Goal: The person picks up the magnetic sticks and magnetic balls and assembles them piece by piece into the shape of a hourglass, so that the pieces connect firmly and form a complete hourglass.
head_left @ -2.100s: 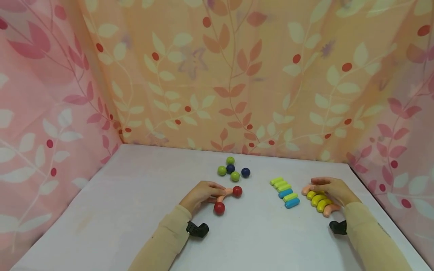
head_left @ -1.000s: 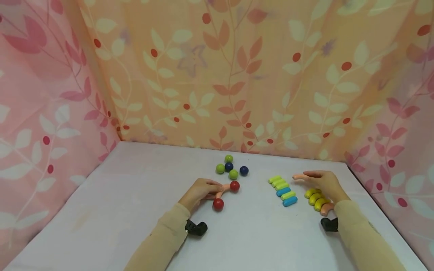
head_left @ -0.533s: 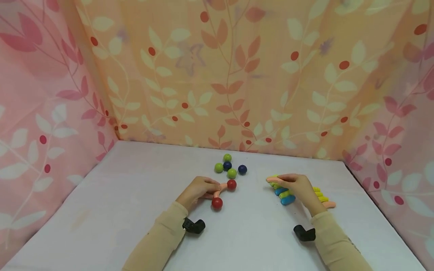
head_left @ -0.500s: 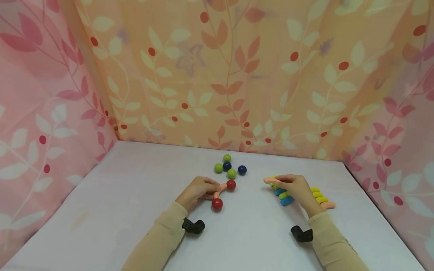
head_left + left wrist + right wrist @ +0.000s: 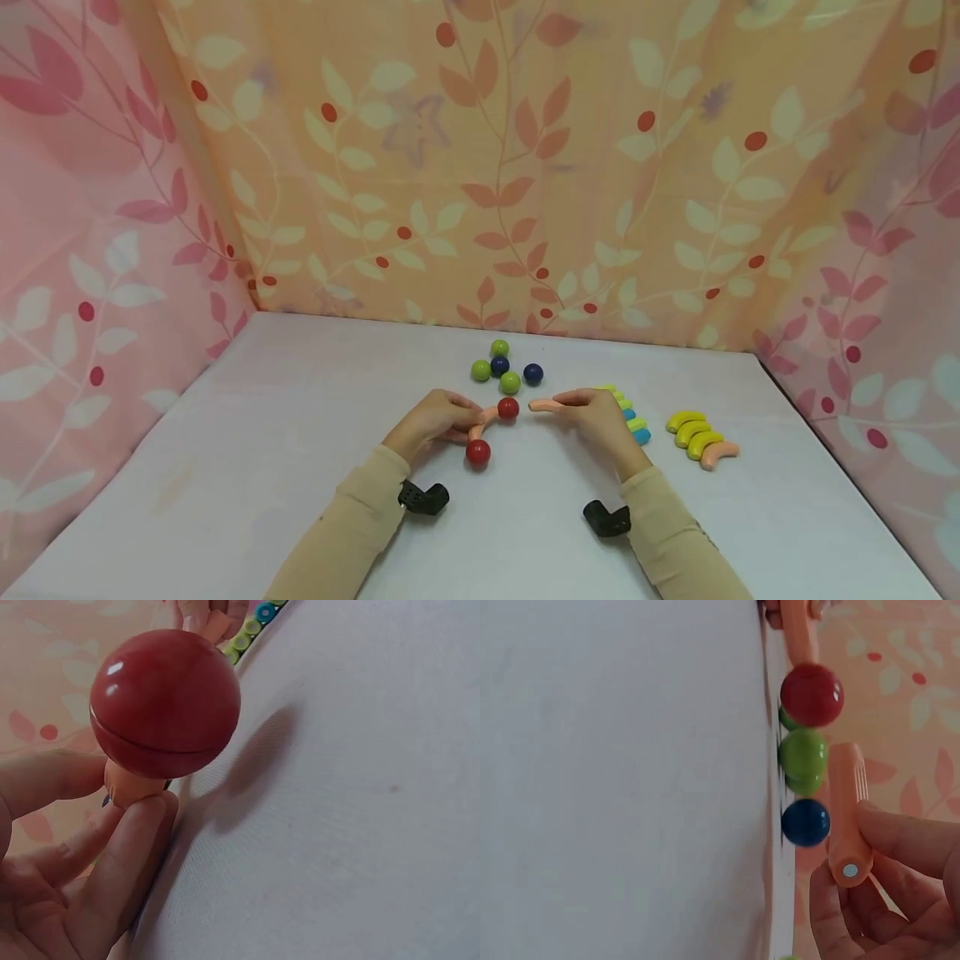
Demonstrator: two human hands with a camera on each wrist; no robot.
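My left hand (image 5: 438, 421) pinches a peach curved magnetic rod (image 5: 483, 423) with a red ball at each end. One red ball (image 5: 507, 408) points toward the right hand; the other red ball (image 5: 478, 452) is nearer me. In the left wrist view, a red ball (image 5: 165, 701) hides much of that rod, and thumb and finger grip just below it. My right hand (image 5: 600, 421) holds a second peach rod (image 5: 845, 810) between thumb and fingers, a silvery magnet showing at one end. Its free tip stands a short gap right of the farther red ball.
Behind the hands lie three green balls (image 5: 510, 382) and two dark blue balls (image 5: 533, 374). Straight green and blue rods (image 5: 639, 435) are partly hidden by the right hand. Farther right are several yellow curved rods (image 5: 690, 427) and one peach curved rod (image 5: 720, 454). Patterned curtains (image 5: 405, 167) surround the table.
My right hand has picked a peach curved rod off the far end of the right row and carried it left, past the straight rods, close to the red ball. The left hand keeps its grip.
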